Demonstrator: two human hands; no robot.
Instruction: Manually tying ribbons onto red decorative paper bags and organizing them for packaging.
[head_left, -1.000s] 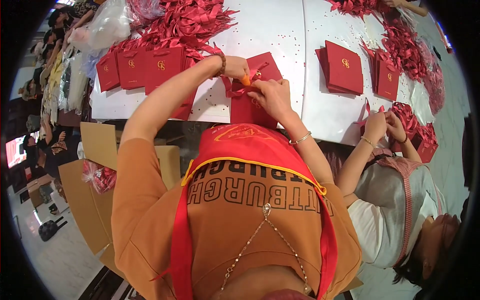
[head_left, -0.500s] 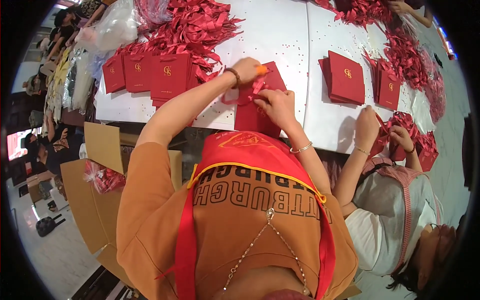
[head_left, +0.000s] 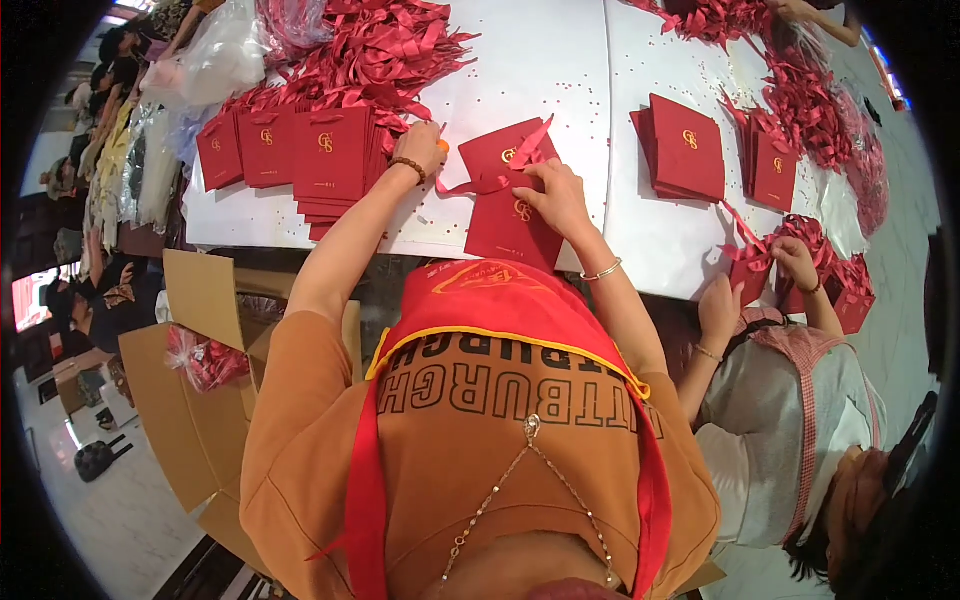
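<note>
Two red paper gift bags with gold print lie overlapping before me on the white table; the lower bag is nearer, the upper bag farther. A shiny red ribbon crosses them and trails left. My right hand rests over the bags, thumb and fingers pinching the ribbon. Farther left, my left hand is closed beside a ribbon pile; something orange shows at its fingers. What those fingers hold cannot be made out.
Bag stacks stand on the left, and another stack on the right. A co-worker's hands handle a ribboned bag at the right edge. An open cardboard box is at my left. Small red bits dot the table.
My left hand has moved left from the bags to the ribbon pile. My right hand stays at the ribbon, which now trails left. The co-worker's hands have shifted around their bag.
</note>
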